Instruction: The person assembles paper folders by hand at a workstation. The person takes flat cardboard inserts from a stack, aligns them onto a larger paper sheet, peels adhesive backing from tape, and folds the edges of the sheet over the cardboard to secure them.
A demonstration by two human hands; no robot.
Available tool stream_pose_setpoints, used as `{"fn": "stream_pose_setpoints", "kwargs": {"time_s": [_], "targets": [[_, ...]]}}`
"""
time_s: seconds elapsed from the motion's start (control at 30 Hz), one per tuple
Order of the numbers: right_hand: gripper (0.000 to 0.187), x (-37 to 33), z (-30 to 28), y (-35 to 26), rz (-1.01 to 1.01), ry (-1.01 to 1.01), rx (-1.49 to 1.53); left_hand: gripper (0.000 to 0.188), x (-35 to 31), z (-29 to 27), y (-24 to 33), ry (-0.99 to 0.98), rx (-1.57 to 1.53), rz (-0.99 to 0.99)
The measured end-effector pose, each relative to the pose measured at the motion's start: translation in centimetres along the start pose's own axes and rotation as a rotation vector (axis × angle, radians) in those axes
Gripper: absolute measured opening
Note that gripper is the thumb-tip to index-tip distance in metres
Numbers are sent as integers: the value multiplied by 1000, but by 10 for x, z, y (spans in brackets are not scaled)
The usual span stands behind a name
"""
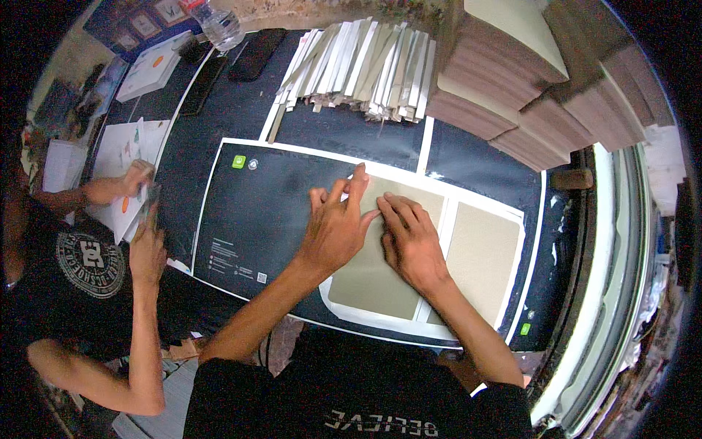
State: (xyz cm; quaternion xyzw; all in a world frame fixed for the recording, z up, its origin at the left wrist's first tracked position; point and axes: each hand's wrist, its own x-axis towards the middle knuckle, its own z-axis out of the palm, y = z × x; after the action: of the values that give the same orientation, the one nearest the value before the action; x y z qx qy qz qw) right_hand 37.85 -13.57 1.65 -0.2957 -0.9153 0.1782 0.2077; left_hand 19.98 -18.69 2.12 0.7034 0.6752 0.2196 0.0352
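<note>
A large black printed sheet (267,212) with a white margin lies on the table before me. Two beige-grey boards lie on its right part, a left board (365,282) and a right board (482,256), with a white strip (433,282) between them. My left hand (336,230) rests at the upper left of the left board, index finger stretched toward its top edge and the other fingers bent and apart. On the same board lies my right hand (413,245), fingers extended and fingertips near my left thumb. Neither hand visibly holds anything.
A pile of narrow paper strips (358,69) lies beyond the sheet. Tall stacks of boards (504,95) stand at far right, above a wooden block (570,179). A dark phone-like slab (256,55) and clear bottle (223,29) sit far left. A co-worker handles white papers (124,216) at left.
</note>
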Motion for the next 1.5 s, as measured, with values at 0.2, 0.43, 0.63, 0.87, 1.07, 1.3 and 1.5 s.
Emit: {"fn": "stream_pose_setpoints", "kwargs": {"time_s": [0.2,0.43,0.63,0.87,1.07,1.3,1.5], "targets": [[54,-2,4,1,-5,41,-24,71,1,4,0,-57,-10,-4],[56,-3,2,0,13,16,-4,65,-3,12,-2,-102,-31,-59],[69,5,-4,-3,91,-4,63,85,-6,-11,5,-100,-442,-245],[88,39,-9,7,39,-93,167,101,-39,-10,28,-71,-495,-308],[93,40,3,6,-4,-96,77,108,-51,-9,37,-80,-436,-309],[88,40,5,5,74,-81,153,104,-62,-9,42,-89,-332,-247],[62,33,11,13,-13,76,52,74,-66,-8,48,-100,-204,-196]]}}
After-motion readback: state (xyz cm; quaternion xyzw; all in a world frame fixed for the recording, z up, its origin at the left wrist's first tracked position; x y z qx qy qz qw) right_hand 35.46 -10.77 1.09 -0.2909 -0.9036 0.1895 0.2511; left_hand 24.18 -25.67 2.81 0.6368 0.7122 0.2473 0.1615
